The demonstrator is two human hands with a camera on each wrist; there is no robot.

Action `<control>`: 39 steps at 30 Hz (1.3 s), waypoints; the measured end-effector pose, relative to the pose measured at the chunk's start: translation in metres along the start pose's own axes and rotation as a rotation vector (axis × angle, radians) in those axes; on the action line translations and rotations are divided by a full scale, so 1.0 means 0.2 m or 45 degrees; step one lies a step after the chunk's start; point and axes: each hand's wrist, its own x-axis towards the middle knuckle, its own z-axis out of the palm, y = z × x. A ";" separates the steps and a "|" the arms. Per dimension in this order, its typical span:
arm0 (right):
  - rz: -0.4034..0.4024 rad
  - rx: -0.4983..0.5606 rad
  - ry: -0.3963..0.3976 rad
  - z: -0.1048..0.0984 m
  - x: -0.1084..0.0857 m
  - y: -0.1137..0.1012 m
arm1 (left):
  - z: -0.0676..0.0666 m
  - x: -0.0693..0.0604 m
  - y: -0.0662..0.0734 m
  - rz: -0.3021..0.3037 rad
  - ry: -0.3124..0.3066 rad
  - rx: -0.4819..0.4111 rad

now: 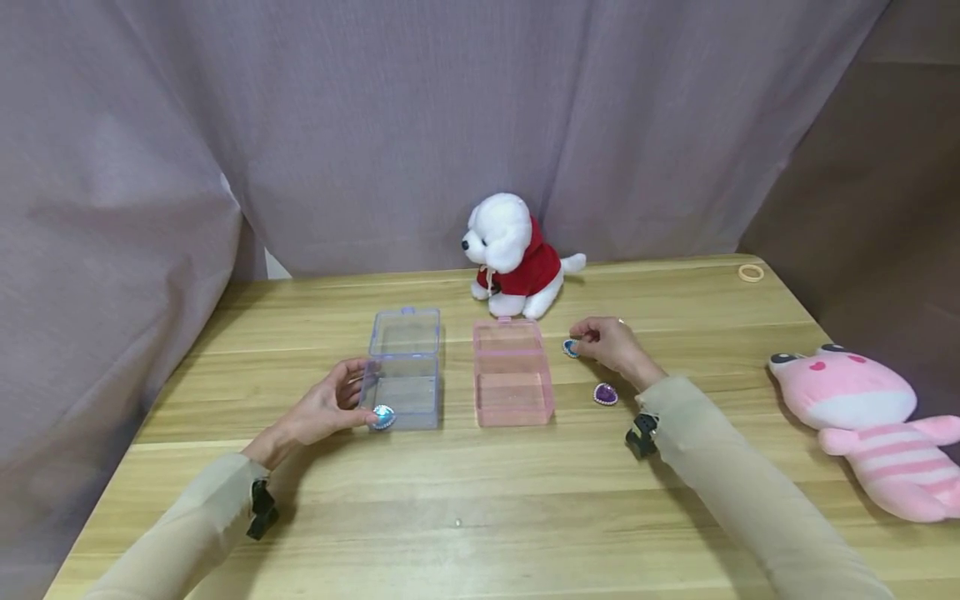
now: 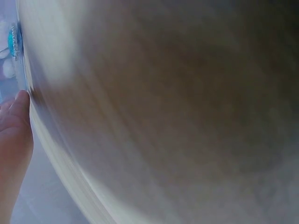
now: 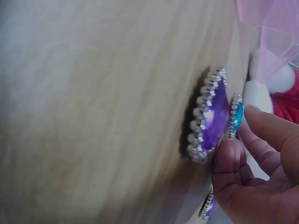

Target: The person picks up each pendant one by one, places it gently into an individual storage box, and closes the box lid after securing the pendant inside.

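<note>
My left hand (image 1: 330, 404) grips the left side of an open lilac clear box (image 1: 401, 392), fingers behind and thumb at the front corner. A light-blue heart gem (image 1: 384, 417) shows beside the thumb tip; whether it lies inside the box I cannot tell. In the left wrist view the hand (image 2: 14, 135) is at the edge, below the gem (image 2: 14, 41). My right hand (image 1: 611, 343) pinches a blue gem (image 1: 570, 347) at the table, right of an open pink box (image 1: 513, 392). The right wrist view shows the fingers at this gem (image 3: 237, 115), beyond a purple gem (image 3: 215, 116).
A white toy dog (image 1: 502, 233) in red sits behind the boxes. The purple gem (image 1: 605, 394) lies near the right wrist. A pink plush toy (image 1: 870, 408) lies at the right, a small ring (image 1: 751, 273) at the back right. Another purple gem (image 3: 210, 206) shows low in the right wrist view.
</note>
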 end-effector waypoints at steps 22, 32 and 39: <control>0.015 0.105 0.073 -0.03 -0.02 -0.06 | 0.00 0.00 0.00 -0.004 -0.006 -0.014; -0.016 0.555 0.025 0.03 -0.02 -0.39 | -0.01 0.00 0.00 -0.007 0.002 -0.017; -0.030 0.684 -0.077 0.24 -0.03 -0.64 | -0.01 0.01 -0.01 -0.008 -0.009 -0.009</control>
